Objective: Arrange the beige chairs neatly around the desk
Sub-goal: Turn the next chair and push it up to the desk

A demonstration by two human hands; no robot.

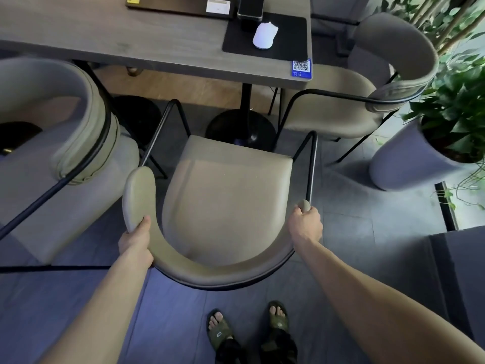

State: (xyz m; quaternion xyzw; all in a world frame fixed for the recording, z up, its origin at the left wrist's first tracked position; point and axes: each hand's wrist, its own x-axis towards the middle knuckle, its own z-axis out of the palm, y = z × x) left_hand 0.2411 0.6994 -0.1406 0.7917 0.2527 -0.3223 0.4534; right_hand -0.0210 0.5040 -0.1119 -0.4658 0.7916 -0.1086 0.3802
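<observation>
A beige chair (pixel 225 203) with a curved padded backrest and black metal frame stands right in front of me, facing the grey desk (pixel 147 46). My left hand (pixel 136 244) grips the left end of its backrest. My right hand (pixel 305 223) grips the right end, where the pad meets the frame. A second beige chair (pixel 60 143) stands to the left, its seat partly under the desk. A third beige chair (pixel 367 85) stands at the desk's right end, turned towards it.
The desk's black pedestal base (pixel 240 128) stands just beyond the held chair. On the desk lie a white mouse (pixel 265 35) on a black mat and a QR sticker (pixel 301 67). A potted plant in a grey pot (pixel 409 158) stands at right. My sandalled feet (pixel 249 327) are behind the chair.
</observation>
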